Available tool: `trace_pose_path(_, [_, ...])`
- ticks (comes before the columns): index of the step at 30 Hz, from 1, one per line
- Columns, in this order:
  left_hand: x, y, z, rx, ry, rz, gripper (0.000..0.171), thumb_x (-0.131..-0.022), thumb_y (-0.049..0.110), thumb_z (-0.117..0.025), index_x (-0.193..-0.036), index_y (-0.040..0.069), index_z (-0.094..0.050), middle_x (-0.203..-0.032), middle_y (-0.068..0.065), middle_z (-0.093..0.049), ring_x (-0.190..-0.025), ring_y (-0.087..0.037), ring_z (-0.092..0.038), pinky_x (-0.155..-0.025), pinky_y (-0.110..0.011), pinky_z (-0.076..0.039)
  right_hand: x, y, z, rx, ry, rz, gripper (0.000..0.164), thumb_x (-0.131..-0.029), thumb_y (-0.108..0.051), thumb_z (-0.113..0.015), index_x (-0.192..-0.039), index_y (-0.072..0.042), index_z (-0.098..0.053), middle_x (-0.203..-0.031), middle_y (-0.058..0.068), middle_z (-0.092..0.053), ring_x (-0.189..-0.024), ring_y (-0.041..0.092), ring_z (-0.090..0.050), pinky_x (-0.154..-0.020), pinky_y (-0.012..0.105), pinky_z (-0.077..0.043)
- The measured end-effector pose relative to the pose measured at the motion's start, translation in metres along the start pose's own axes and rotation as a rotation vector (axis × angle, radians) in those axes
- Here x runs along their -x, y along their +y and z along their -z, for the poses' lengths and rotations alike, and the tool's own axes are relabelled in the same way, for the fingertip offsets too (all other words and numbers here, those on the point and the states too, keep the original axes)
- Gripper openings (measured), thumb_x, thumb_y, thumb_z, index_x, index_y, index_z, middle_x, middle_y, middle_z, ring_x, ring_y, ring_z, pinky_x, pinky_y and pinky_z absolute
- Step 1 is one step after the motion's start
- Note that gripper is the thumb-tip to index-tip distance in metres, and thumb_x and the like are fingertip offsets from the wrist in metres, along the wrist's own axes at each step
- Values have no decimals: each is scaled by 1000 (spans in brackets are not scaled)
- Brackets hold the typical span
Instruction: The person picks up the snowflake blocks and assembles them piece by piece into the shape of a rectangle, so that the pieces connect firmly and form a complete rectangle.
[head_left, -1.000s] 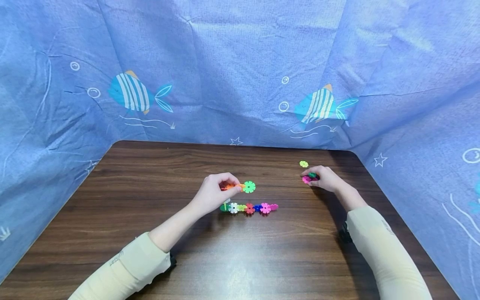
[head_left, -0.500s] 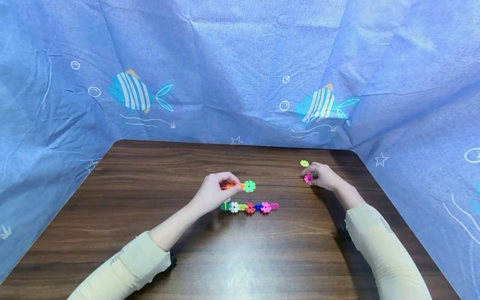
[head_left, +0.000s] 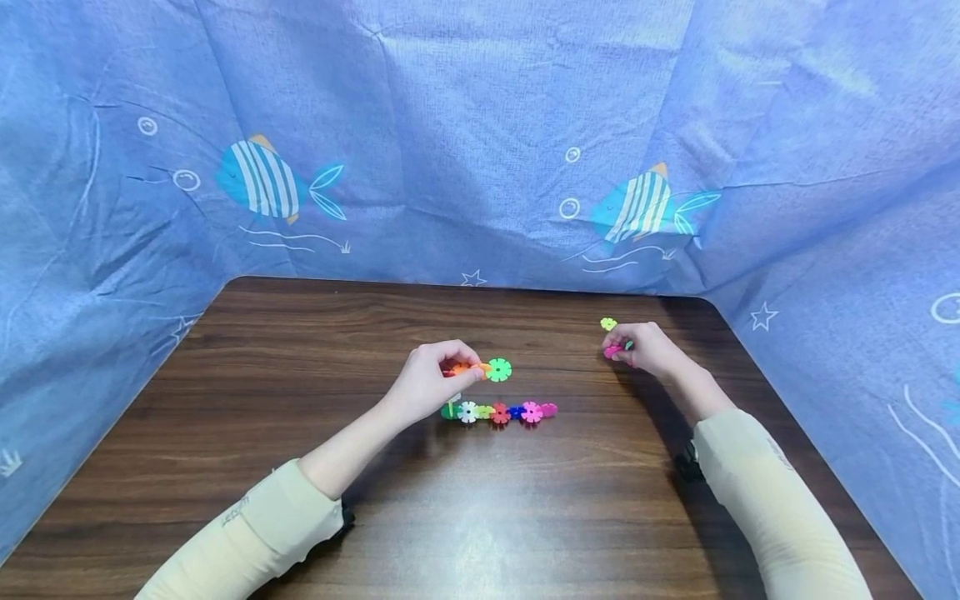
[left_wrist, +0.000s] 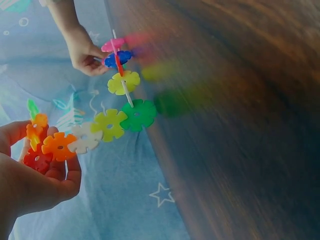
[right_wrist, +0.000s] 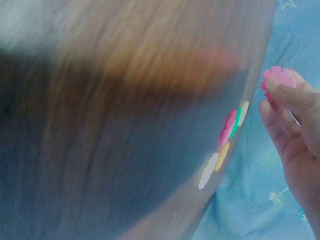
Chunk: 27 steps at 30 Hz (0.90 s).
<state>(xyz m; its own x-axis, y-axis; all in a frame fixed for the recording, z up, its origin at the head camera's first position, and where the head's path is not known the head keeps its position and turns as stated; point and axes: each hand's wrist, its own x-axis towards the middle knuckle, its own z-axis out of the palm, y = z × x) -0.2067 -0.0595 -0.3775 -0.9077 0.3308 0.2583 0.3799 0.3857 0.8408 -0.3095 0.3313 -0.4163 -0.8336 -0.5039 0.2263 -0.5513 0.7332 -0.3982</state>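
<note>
My left hand (head_left: 426,383) pinches a chain of slotted flower-shaped plastic discs near one end, by orange (left_wrist: 59,146) and red (left_wrist: 37,159) discs. A light green disc (head_left: 498,370) sticks out past the fingertips. From there the chain bends through white (left_wrist: 86,138) and green (left_wrist: 138,115) discs into a row with red (head_left: 500,413), blue (head_left: 515,412) and pink (head_left: 532,412) ones. At the right of the table, my right hand (head_left: 647,348) pinches a pink disc (right_wrist: 280,80) between thumb and fingers. That disc is apart from the chain.
Loose discs lie by my right hand: a yellow-green one (head_left: 608,323) behind it, and white (right_wrist: 208,171), orange (right_wrist: 222,157) and pink (right_wrist: 228,127) ones in the right wrist view. A blue fish-print cloth (head_left: 472,167) hangs behind the brown table (head_left: 315,333).
The pink disc at my right hand has turned, from facing the head camera to nearly edge-on. The right fingers have shifted slightly. My left hand and the chain stay in place.
</note>
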Motion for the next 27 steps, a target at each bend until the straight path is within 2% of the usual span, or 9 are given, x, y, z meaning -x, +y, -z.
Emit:
trace_pose_path(4, [0, 1, 0, 1, -4, -9, 5, -85, 16, -70, -89, 15, -69, -81, 3, -68, -65, -13, -56, -57, -26, -47, -1, -7, 4, 57, 38, 3, 19, -73, 4, -75, -84, -10, -69, -73, -2, -68, -54, 6, -53, -52, 23, -45])
trace_pose_path(10, [0, 2, 0, -1, -5, -13, 8, -84, 14, -70, -93, 14, -71, -83, 3, -70, -66, -11, -57, -57, -25, -48, -1, -23, 11, 22, 101, -16, 14, -75, 0, -75, -85, -9, -71, -73, 1, -70, -56, 8, -57, -52, 22, -45])
trace_pose_path(14, [0, 2, 0, 1, -7, -16, 11, -84, 13, -70, -95, 12, -73, -85, 1, -71, -65, -10, -57, -57, -25, -48, -4, -36, 14, 21, 172, 33, 14, -75, -1, -76, -86, -10, -73, -77, 1, -71, -68, 8, -61, -62, 24, -49])
trace_pose_path(16, [0, 1, 1, -6, -8, -16, 11, -84, 13, -70, -95, 13, -73, -85, 2, -71, -63, -10, -57, -56, -25, -48, -5, -44, 16, -11, 191, 50, 14, -76, -2, -76, -86, -10, -73, -77, 1, -71, -69, 9, -63, -63, 25, -51])
trace_pose_path(22, [0, 0, 1, -12, -10, -15, 10, -84, 14, -70, -94, 14, -74, -85, 2, -71, -62, -11, -56, -56, -25, -49, -8, -70, 20, -86, 214, 61, 15, -76, -5, -76, -89, -13, -73, -77, -2, -71, -70, 9, -64, -61, 22, -52])
trace_pose_path(24, [0, 0, 1, -6, -15, -10, 10, -85, 14, -70, -94, 15, -73, -84, 0, -71, -61, -11, -56, -55, -25, -49, -8, -79, 22, -113, 212, 37, 14, -78, -8, -76, -90, -14, -73, -77, -1, -71, -62, 7, -62, -50, 20, -49])
trace_pose_path(27, [-1, 0, 1, -5, -18, -8, 10, -85, 15, -70, -95, 15, -73, -83, 0, -72, -58, -12, -55, -54, -26, -48, -8, -93, 22, -148, 224, 24, 14, -79, -12, -76, -92, -14, -72, -78, 0, -72, -59, 7, -61, -47, 19, -47])
